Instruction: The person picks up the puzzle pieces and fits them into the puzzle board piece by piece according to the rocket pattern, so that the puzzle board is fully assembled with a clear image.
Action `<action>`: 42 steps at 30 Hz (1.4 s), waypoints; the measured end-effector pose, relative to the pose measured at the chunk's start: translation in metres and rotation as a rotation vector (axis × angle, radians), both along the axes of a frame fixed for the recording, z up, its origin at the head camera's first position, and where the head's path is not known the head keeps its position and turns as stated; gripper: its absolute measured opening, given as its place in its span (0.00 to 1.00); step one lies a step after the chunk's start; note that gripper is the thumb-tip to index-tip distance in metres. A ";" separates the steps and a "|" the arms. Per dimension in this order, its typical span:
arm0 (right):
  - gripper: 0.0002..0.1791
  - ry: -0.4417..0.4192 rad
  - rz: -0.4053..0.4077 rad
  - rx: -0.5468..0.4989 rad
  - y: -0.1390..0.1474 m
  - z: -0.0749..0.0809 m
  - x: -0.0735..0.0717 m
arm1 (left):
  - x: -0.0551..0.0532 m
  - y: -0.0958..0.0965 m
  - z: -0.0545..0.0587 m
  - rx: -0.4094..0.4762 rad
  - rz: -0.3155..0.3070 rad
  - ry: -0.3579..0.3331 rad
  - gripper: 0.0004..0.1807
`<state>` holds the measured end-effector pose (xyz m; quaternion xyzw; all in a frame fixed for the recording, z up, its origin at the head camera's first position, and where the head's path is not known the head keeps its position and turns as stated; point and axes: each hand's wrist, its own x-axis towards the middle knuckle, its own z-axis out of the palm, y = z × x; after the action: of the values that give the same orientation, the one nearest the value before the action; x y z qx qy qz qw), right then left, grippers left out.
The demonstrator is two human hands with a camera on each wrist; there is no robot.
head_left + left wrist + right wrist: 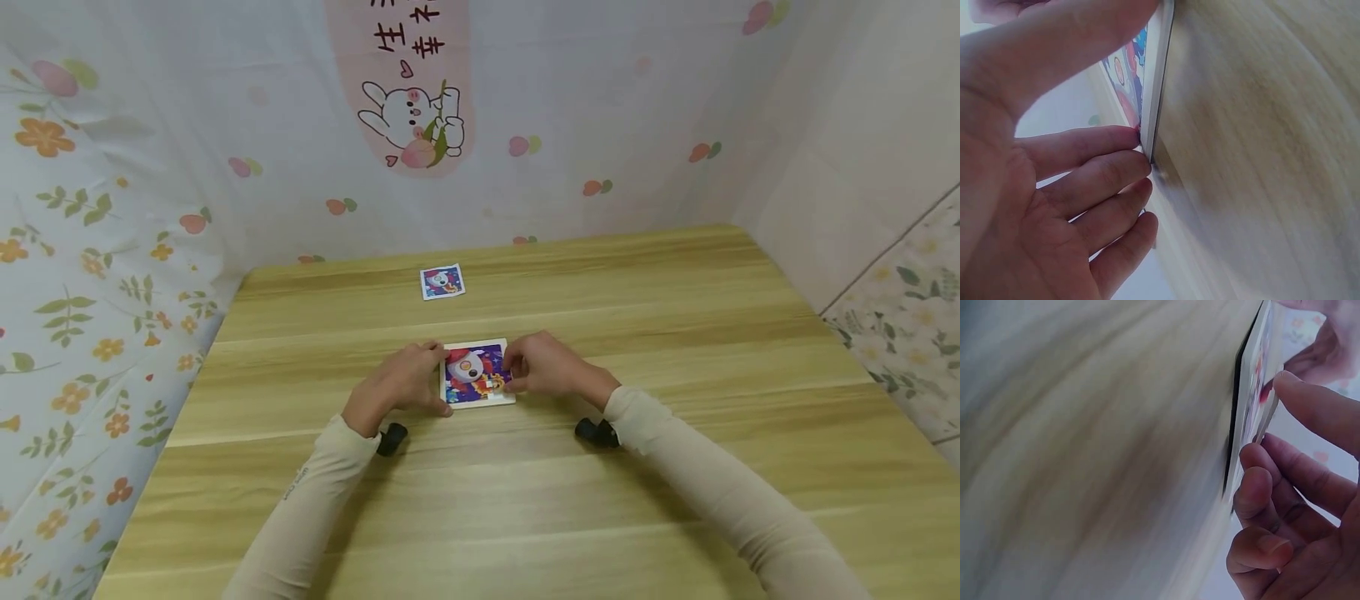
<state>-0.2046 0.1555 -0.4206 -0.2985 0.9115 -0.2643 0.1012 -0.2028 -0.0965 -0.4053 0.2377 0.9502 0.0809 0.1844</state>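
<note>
A square picture puzzle in a white frame (480, 405) lies on the table in the head view, showing a round white character on purple. White patches show at its lower right. My left hand (401, 379) holds the frame by its left side, thumb at the near corner and fingers at the far one. In the left wrist view, fingertips (1141, 159) touch the frame's edge. My right hand (547, 367) is over the puzzle's right side. Between its thumb and fingers it pinches a thin flat puzzle piece (1267, 419), tilted close over the picture in the right wrist view.
Farther back on the wooden table (637, 308) lies a small square card (442, 282) with a similar picture. Patterned cloth (555, 108) hangs behind the table and at its left side. Dark wrist-worn devices sit under both wrists.
</note>
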 end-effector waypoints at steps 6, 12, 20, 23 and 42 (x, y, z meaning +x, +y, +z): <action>0.12 0.010 -0.008 0.059 -0.008 -0.002 0.003 | 0.000 0.000 0.000 0.004 -0.002 -0.002 0.52; 0.12 0.039 -0.007 0.079 -0.011 -0.006 0.004 | 0.000 -0.001 0.001 0.002 -0.007 0.002 0.52; 0.14 0.041 -0.009 0.119 -0.014 -0.005 0.004 | 0.002 0.000 0.001 0.002 -0.005 -0.001 0.52; 0.15 0.040 -0.019 0.124 -0.014 -0.004 0.004 | 0.001 0.001 0.001 0.001 -0.009 0.002 0.52; 0.20 0.019 -0.073 0.137 -0.021 -0.003 0.005 | -0.001 0.003 0.000 -0.005 0.005 -0.012 0.53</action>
<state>-0.2001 0.1343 -0.4239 -0.2599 0.9386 -0.2020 0.1030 -0.2042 -0.0938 -0.4052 0.2346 0.9499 0.0803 0.1903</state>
